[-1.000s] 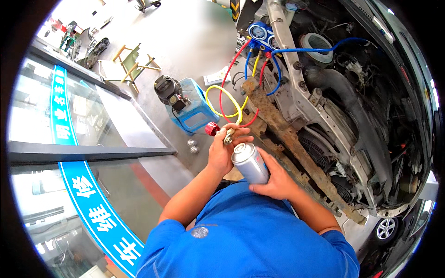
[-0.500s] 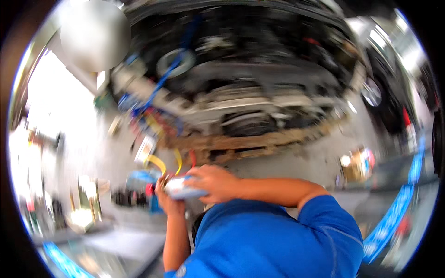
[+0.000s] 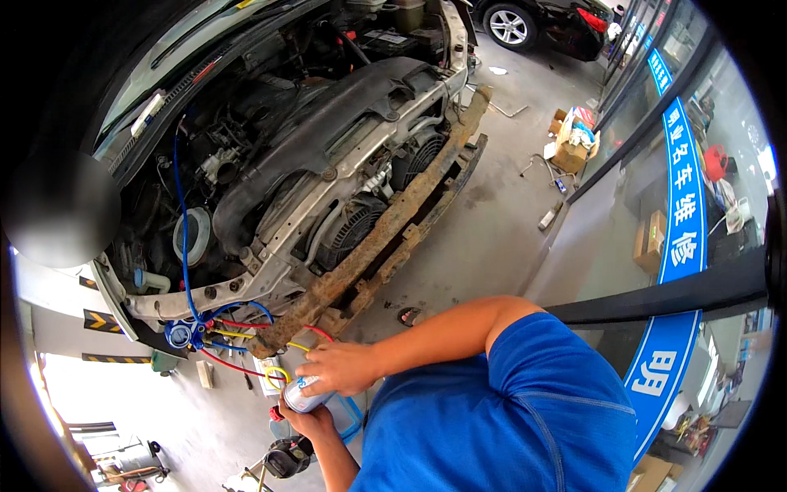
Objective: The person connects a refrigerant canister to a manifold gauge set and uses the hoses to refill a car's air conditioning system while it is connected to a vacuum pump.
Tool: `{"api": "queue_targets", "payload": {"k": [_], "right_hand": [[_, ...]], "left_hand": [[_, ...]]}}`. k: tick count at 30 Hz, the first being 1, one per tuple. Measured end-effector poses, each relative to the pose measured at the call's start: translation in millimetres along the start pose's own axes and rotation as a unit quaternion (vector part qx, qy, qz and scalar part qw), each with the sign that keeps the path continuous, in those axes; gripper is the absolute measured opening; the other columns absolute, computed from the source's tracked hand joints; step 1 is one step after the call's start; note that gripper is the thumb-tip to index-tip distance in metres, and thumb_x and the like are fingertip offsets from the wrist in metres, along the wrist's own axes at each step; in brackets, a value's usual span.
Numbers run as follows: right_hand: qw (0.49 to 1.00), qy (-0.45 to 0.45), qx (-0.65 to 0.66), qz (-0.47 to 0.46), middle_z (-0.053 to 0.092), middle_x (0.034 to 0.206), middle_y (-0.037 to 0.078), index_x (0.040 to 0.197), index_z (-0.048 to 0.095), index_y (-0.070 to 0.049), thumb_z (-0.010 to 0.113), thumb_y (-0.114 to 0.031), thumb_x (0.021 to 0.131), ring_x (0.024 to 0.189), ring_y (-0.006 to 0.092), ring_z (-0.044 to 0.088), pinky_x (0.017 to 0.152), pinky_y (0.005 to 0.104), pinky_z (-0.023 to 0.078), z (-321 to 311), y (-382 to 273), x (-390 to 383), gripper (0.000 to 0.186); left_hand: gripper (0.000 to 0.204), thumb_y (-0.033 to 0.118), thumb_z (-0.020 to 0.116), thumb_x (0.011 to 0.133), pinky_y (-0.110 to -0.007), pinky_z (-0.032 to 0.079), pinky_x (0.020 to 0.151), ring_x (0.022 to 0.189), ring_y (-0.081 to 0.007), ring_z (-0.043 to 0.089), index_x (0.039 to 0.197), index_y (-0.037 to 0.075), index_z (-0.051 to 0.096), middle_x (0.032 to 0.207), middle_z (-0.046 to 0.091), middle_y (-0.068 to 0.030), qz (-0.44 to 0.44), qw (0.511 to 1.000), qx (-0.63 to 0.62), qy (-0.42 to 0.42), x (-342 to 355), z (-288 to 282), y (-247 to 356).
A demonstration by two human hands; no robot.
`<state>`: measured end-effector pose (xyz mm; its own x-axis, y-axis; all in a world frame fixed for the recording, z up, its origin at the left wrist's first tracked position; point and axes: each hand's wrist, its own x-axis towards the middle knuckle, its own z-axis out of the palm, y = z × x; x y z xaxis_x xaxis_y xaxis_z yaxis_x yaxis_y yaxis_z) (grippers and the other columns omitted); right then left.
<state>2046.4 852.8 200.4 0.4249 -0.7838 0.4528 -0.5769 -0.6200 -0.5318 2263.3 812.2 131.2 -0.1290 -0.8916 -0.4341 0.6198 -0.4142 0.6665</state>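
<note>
A silver-white metal can (image 3: 303, 398) with blue markings is between my two hands, in front of my body. My right hand (image 3: 340, 367) is curled over its upper side. From below, my left hand (image 3: 310, 420) wraps its lower end. A small red knob (image 3: 275, 413) shows beside the left hand. A yellow hose (image 3: 275, 377) loops down close to the can; whether it joins the can is hidden. Beyond my hands, a blue gauge set (image 3: 182, 334) with red, yellow and blue hoses hangs at the front corner of a car (image 3: 361, 197) without its bumper.
The car's rusty front crossbar (image 3: 385, 230) juts out just ahead of me. A black pump-like unit (image 3: 287, 459) stands at lower left. Framed glass panels with a blue banner (image 3: 684, 189) run along the right. A cardboard box (image 3: 574, 148) and metal pieces lie on the floor.
My view has turned, so the car now runs diagonally and the glass panels fill the right. Both hands still hold the can, and the picture is sharper.
</note>
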Motion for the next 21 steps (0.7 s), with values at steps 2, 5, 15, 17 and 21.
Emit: {"api": "queue_targets", "payload": {"k": [2, 5, 15, 17, 21], "right_hand": [[0.992, -0.016, 0.099, 0.076, 0.055, 0.114, 0.012, 0.117, 0.059, -0.016, 0.068, -0.029, 0.073, 0.101, 0.0318, 0.054, 0.081, 0.0459, 0.047, 3.2, -2.7, 1.5, 0.047], [0.9, -0.041, 0.34, 0.27, 0.055, 0.112, 0.015, 0.122, 0.051, -0.009, 0.07, -0.039, 0.077, 0.097, 0.0281, 0.058, 0.075, 0.0402, 0.052, 18.4, -1.3, 5.8, 0.058], [0.726, -0.148, 0.593, 0.315, 0.051, 0.116, 0.016, 0.137, 0.024, -0.007, 0.076, -0.023, 0.073, 0.094, 0.0201, 0.058, 0.074, 0.0343, 0.054, 30.9, -16.7, 0.9, 0.084], [0.828, -0.115, 0.485, 0.255, 0.05, 0.119, 0.018, 0.137, 0.032, -0.006, 0.076, -0.023, 0.071, 0.11, 0.0264, 0.052, 0.095, 0.0387, 0.042, 42.6, -14.7, -0.5, 0.081], [0.938, -0.095, 0.314, 0.112, 0.042, 0.131, 0.021, 0.135, 0.043, -0.01, 0.075, -0.022, 0.073, 0.123, 0.0359, 0.04, 0.105, 0.0439, 0.032, 22.9, -10.2, -1.6, 0.071]], "left_hand": [[0.039, 0.034, 0.037, 0.095, -0.045, 0.046, 0.094, 0.108, -0.0304, 0.056, 0.12, 0.008, 0.052, 0.114, 0.058, -0.0134, 0.01, 1.0, 0.007, 0.018, -6.9, 5.8, 3.3], [0.039, 0.034, 0.037, 0.094, -0.044, 0.046, 0.094, 0.108, -0.0303, 0.056, 0.118, 0.007, 0.052, 0.113, 0.059, -0.0137, 0.013, 1.0, 0.006, -0.022, -3.7, -2.9, 7.7], [0.029, 0.023, 0.048, 0.091, -0.044, 0.048, 0.094, 0.104, -0.0275, 0.059, 0.112, 0.006, 0.057, 0.104, 0.063, -0.0087, 0.025, 0.996, -0.083, -0.032, -7.0, -18.8, 13.1], [0.029, 0.022, 0.048, 0.091, -0.044, 0.048, 0.094, 0.104, -0.0273, 0.06, 0.114, 0.006, 0.056, 0.104, 0.063, -0.0081, 0.039, 0.992, -0.113, -0.046, -13.6, -25.7, 13.3], [0.031, 0.013, 0.049, 0.088, -0.043, 0.05, 0.089, 0.099, -0.0293, 0.061, 0.117, 0.003, 0.052, 0.107, 0.064, -0.0153, 0.03, 0.988, -0.148, 0.015, -12.0, -11.2, 9.6]]}}
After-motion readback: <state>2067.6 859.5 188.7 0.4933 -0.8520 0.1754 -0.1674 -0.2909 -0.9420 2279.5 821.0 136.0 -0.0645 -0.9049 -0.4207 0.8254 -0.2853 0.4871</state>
